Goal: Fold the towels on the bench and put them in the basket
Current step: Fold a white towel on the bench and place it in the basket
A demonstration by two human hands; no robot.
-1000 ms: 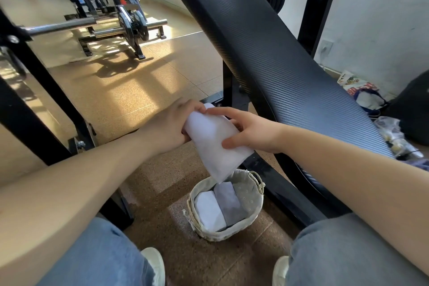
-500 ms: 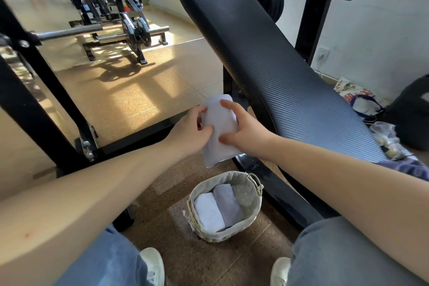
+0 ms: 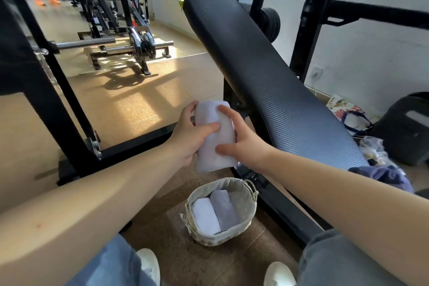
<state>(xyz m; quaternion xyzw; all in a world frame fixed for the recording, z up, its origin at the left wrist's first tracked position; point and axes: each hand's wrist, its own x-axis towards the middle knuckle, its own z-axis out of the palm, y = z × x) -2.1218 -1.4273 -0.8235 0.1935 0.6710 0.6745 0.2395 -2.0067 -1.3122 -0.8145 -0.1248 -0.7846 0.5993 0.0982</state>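
We hold one pale folded towel (image 3: 224,134) in the air, above the basket (image 3: 218,239) and a little beyond it, and it does not touch the basket. Our left hand (image 3: 188,137) grips this towel from one side, with the thumb pressed across the front and the fingers curled behind the upper edge. Our right hand (image 3: 243,144) grips it from the other side, with the thumb low on the front and the forefinger near the top. The towel stands nearly upright between both hands. The basket stands on the brown floor (image 3: 185,262). Inside the basket two folded towels lie side by side and touching: a white towel (image 3: 205,216) at the left and a grey-lilac towel (image 3: 224,209) at the right. To the right of the basket rises the black padded table (image 3: 267,81), and on its near end, also right of the basket, lies a crumpled purple towel (image 3: 383,176)
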